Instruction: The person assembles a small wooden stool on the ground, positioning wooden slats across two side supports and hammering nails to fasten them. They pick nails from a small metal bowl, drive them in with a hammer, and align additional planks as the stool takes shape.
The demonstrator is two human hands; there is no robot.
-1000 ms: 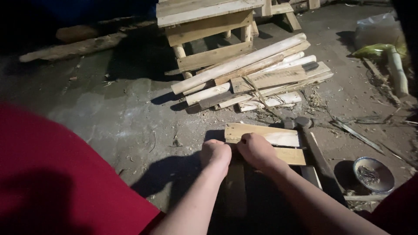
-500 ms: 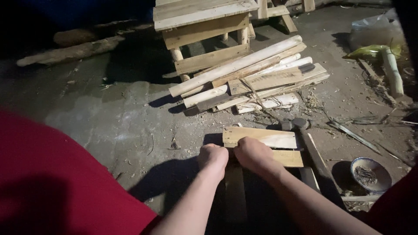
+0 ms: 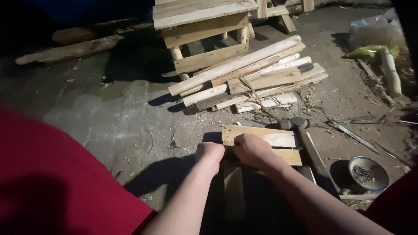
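My left hand (image 3: 209, 156) and my right hand (image 3: 252, 150) are side by side, both closed over the near end of a small wooden frame of flat slats (image 3: 265, 137) that lies on the concrete floor. The right hand's fingers curl over the upper slat's left end. My left hand is a fist against the upright slat (image 3: 234, 187) below it. What the fingers pinch is hidden. A hammer (image 3: 305, 139) lies along the frame's right side, its dark head at the far end.
A pile of round poles and flat planks (image 3: 244, 78) lies beyond the frame. Behind the pile stands a wooden stool or bench (image 3: 202, 26). A small bowl of nails (image 3: 368, 173) sits at the right. Red cloth (image 3: 56, 182) fills the lower left. Wood scraps litter the right side.
Both hands have stayed on the frame's near end, shifting only slightly. The view has drifted a little.
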